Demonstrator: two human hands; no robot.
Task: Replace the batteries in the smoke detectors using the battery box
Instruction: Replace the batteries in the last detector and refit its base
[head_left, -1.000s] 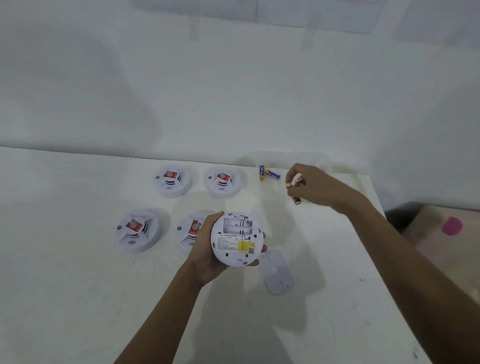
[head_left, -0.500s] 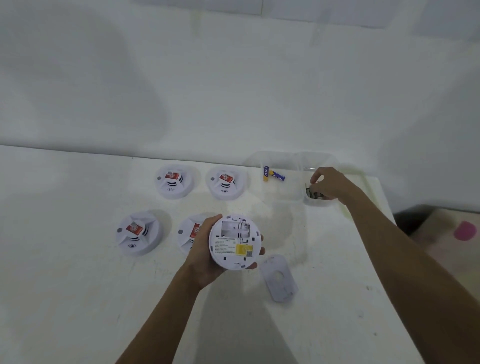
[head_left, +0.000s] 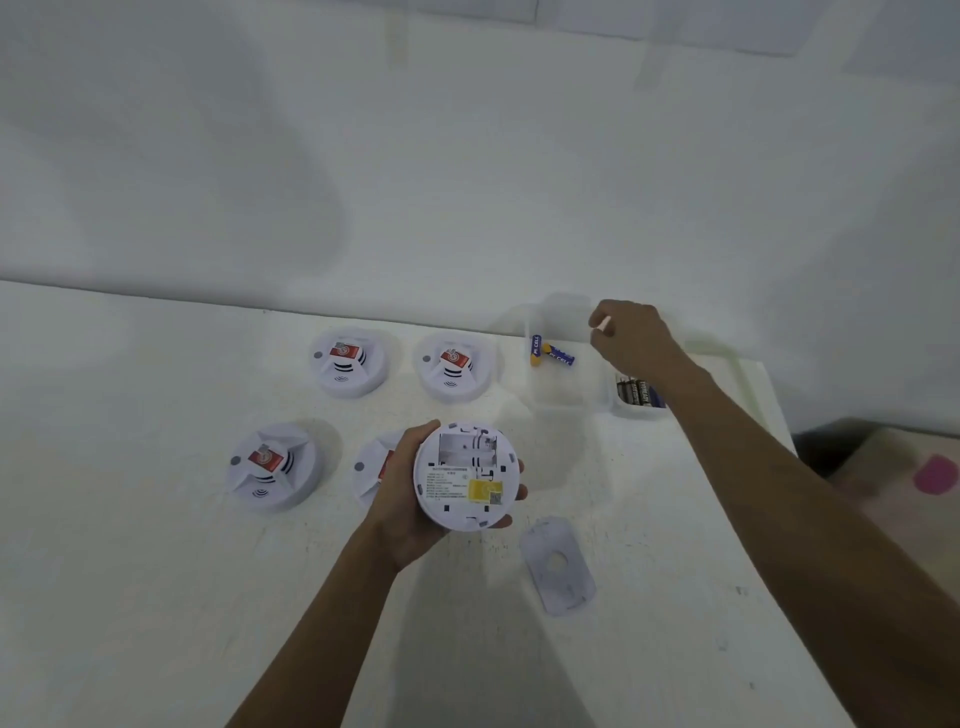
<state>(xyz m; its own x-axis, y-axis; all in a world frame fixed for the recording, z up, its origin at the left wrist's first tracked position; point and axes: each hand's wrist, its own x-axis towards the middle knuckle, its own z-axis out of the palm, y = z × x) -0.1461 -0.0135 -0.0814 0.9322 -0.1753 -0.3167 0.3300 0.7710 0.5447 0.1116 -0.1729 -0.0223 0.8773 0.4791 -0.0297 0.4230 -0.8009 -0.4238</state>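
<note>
White, matte and lightly scuffed, the table (head_left: 156, 571) runs back to a plain pale wall (head_left: 467, 156). At its far right stands a clear plastic box (head_left: 566, 402) split into compartments. The left one holds two blue-and-yellow cells (head_left: 551, 354) and the right one a row of dark cells (head_left: 638, 392). Over the box's back edge hovers the right hand (head_left: 631, 338), fingers curled inward. A small white speck shows at the fingertips, perhaps a nail, and I cannot tell whether they pinch anything. Nearer than the box and to its left, the left hand (head_left: 402, 493) grips a round white plastic detector (head_left: 467, 475), back side up. Its ribbed battery bay is open and empty, with a yellow label below it. Straight in front of the box lies a flat, rounded cover (head_left: 558, 571) with a round hole. Left of the box sit four more detectors (head_left: 348, 364), domed faces up with red stickers, one half hidden behind the left hand.
</note>
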